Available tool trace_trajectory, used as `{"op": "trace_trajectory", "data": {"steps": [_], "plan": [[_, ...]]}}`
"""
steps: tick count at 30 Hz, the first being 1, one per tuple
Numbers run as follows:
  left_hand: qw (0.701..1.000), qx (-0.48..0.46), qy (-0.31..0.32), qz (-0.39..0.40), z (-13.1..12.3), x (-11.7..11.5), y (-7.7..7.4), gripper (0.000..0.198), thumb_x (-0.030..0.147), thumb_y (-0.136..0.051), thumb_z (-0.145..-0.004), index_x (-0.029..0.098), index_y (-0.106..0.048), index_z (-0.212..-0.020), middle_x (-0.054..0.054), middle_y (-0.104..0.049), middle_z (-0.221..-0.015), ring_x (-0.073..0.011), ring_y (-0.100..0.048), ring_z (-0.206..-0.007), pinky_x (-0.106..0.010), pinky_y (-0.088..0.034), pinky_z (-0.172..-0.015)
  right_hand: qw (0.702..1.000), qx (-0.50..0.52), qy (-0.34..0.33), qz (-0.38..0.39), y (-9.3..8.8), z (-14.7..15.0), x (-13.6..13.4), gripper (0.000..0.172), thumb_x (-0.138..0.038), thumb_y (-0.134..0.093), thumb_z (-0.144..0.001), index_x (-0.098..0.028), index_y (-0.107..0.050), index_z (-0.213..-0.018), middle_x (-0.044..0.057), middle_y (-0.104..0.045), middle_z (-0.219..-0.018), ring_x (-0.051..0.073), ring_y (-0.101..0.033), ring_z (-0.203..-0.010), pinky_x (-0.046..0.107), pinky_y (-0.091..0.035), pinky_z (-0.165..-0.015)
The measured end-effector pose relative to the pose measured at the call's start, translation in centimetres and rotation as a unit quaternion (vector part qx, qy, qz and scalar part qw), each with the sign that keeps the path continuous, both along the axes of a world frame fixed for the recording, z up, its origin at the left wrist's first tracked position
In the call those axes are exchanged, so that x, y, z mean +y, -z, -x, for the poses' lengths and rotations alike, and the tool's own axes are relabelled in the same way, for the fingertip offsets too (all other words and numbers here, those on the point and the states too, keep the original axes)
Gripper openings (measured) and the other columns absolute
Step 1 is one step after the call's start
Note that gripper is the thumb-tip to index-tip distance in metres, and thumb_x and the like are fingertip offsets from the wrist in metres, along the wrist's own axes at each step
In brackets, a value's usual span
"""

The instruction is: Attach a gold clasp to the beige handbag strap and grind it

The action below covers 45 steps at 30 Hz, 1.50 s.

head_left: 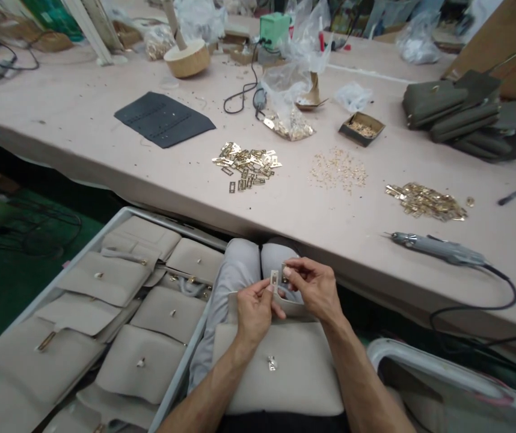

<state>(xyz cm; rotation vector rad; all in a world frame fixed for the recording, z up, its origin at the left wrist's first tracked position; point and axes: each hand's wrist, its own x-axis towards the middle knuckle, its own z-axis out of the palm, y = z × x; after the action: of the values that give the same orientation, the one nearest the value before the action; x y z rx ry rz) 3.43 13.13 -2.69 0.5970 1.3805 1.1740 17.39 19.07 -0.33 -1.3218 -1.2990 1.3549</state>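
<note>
Pinching a slotted tab (276, 281) at lower centre, the left hand (253, 313) sits just beside the right hand (319, 290), whose thumb and fingers grip a small dark piece (284, 273), partly hidden. Below lies a beige bag (280, 391) on the lap, near the table's front edge. Open room runs along that edge toward the left. The pale table (104, 144) bears gold frames (249, 165) and, at right, a grey screwdriver (438, 248). A crate (77, 258) at lower left holds more bags (116, 276); a small box (352, 138) at upper right, tiny gold bits.
</note>
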Motion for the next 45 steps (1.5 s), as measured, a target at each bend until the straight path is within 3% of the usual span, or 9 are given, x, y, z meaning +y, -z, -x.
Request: {"op": "trace_trajectory", "data": {"steps": [4,8,25,33,38,45], "plan": [[1.0,0.014,0.014,-0.005,0.2,0.0,-0.3,0.04,0.035,-0.066,-0.09,0.006,-0.078,-0.115,-0.009,-0.079,-0.068,-0.014,-0.066,-0.04,-0.019,-0.045,-0.043,1.0,0.003,-0.013,-0.013,-0.5,0.1,0.2,0.021,-0.038,-0.078,-0.086,-0.018,-0.08,-0.089,0.004,-0.07,-0.071,0.015,-0.062,-0.056,0.026,-0.052,-0.053],[0.999,0.014,0.041,-0.004,0.3,-0.3,0.2,0.045,0.036,-0.062,-0.094,0.006,-0.075,-0.124,-0.005,-0.073,-0.053,-0.0178,-0.069,-0.045,-0.021,-0.05,-0.048,0.997,0.046,-0.053,0.042,-0.6,0.8,0.3,0.022,-0.038,-0.079,-0.085,-0.016,-0.078,-0.086,0.004,-0.069,-0.066,0.016,-0.065,-0.054,0.026,-0.054,-0.053],[0.997,-0.01,0.069,-0.045,0.8,-1.1,0.9,0.052,0.04,-0.059,-0.098,0.006,-0.066,-0.138,-0.006,-0.078,-0.063,-0.0221,-0.076,-0.055,-0.027,-0.06,-0.057,0.994,0.009,-0.045,0.103,0.1,1.3,0.2,0.033,-0.047,-0.085,-0.078,-0.015,-0.078,-0.086,0.007,-0.073,-0.062,0.022,-0.07,-0.054,0.031,-0.062,-0.054],[0.996,-0.005,0.076,-0.054,0.9,-1.3,1.0,0.049,0.039,-0.058,-0.1,0.009,-0.067,-0.137,-0.005,-0.078,-0.064,-0.0218,-0.077,-0.056,-0.024,-0.056,-0.053,0.994,-0.009,-0.046,0.101,0.3,1.4,0.1,0.036,-0.048,-0.085,-0.078,-0.014,-0.08,-0.088,0.008,-0.074,-0.065,0.022,-0.07,-0.054,0.031,-0.062,-0.053],[0.996,0.004,0.071,-0.056,0.9,-1.3,1.0,0.046,0.037,-0.06,-0.1,0.01,-0.069,-0.135,-0.009,-0.082,-0.078,-0.0207,-0.077,-0.057,-0.023,-0.054,-0.051,0.995,-0.01,-0.046,0.091,0.1,1.5,0.1,0.035,-0.047,-0.085,-0.078,-0.015,-0.08,-0.088,0.008,-0.074,-0.064,0.022,-0.07,-0.054,0.031,-0.062,-0.055],[0.996,0.016,0.063,-0.068,0.7,-1.4,1.0,0.04,0.039,-0.06,-0.1,0.012,-0.075,-0.127,-0.005,-0.079,-0.072,-0.0203,-0.076,-0.055,-0.023,-0.054,-0.052,0.996,0.005,-0.057,0.068,0.2,1.6,0.0,0.029,-0.045,-0.084,-0.08,-0.016,-0.079,-0.086,0.006,-0.072,-0.065,0.02,-0.068,-0.053,0.03,-0.06,-0.053]]}}
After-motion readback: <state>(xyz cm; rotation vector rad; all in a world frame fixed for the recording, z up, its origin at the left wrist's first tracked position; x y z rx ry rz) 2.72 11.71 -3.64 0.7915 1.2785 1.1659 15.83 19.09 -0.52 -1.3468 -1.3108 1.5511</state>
